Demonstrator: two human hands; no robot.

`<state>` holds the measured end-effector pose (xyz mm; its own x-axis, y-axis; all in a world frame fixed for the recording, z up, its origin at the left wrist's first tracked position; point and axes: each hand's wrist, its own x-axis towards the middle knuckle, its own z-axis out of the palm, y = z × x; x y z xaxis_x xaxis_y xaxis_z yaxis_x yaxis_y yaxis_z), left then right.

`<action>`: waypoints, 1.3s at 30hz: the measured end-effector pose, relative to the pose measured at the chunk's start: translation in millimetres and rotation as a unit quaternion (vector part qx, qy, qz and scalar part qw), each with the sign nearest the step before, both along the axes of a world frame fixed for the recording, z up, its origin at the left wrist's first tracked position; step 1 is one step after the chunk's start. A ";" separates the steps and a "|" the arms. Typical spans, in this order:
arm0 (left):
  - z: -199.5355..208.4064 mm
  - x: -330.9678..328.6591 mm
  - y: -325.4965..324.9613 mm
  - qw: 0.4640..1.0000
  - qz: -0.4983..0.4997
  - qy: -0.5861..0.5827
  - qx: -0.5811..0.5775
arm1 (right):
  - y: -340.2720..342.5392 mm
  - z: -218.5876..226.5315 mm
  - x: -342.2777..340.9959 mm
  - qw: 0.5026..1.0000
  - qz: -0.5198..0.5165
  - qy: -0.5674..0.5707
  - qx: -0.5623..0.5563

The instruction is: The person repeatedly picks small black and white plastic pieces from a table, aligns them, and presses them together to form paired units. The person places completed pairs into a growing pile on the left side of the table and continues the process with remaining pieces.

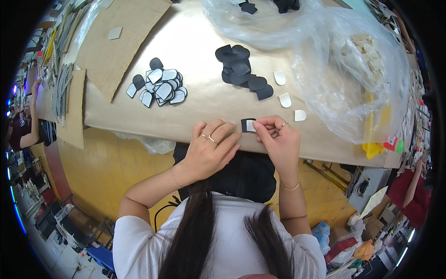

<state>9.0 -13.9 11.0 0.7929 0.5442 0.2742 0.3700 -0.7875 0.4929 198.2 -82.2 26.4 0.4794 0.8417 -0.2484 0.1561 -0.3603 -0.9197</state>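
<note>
In front of me, near the table's front edge, lies a black rounded-end patch (244, 122) with a small white patch (250, 126) over it. My right hand (281, 137) pinches the white patch's right side between thumb and forefinger, its other fingers curled. Just left of the pair, my left hand (211, 148) rests at the table edge, fingers loosely bent and apart, with nothing visible in them. Beyond my right hand lie three loose white patches (285, 100). A heap of plain black patches (240, 68) sits farther back. To the left is a pile of black patches topped with white ones (163, 89).
Clear plastic bags (320, 51) spread over the table's back right, one holding off-white pieces (368, 53). A cardboard sheet (118, 42) covers the back left, with one pale patch (114, 33) on it. Other people are at both sides. A yellow object (373, 149) lies at the right edge.
</note>
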 end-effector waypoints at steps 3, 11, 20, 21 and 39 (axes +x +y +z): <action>-2.8 -1.9 -1.6 1.000 -0.001 -0.002 -0.005 | 5.5 2.4 1.9 0.999 0.033 -0.027 -0.026; -8.0 -0.9 -4.0 1.000 -0.006 -0.006 0.007 | 10.4 4.1 2.7 0.996 0.050 -0.032 -0.069; -7.5 2.2 -5.2 1.000 -0.001 0.009 0.010 | 12.9 5.5 3.5 0.993 0.063 -0.051 -0.088; -6.9 3.1 -5.8 1.000 0.000 0.021 0.012 | 13.2 5.7 3.2 0.993 0.064 -0.055 -0.088; 0.9 31.7 11.5 0.996 0.034 -0.027 -0.074 | -3.5 -2.8 33.8 0.898 -0.048 -0.436 -0.032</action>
<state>40.8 -2.4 11.9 0.7397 0.6333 0.2275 0.3897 -0.6787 0.6225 232.0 -85.8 23.6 0.5854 0.7830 0.2103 0.7718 -0.4588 -0.4403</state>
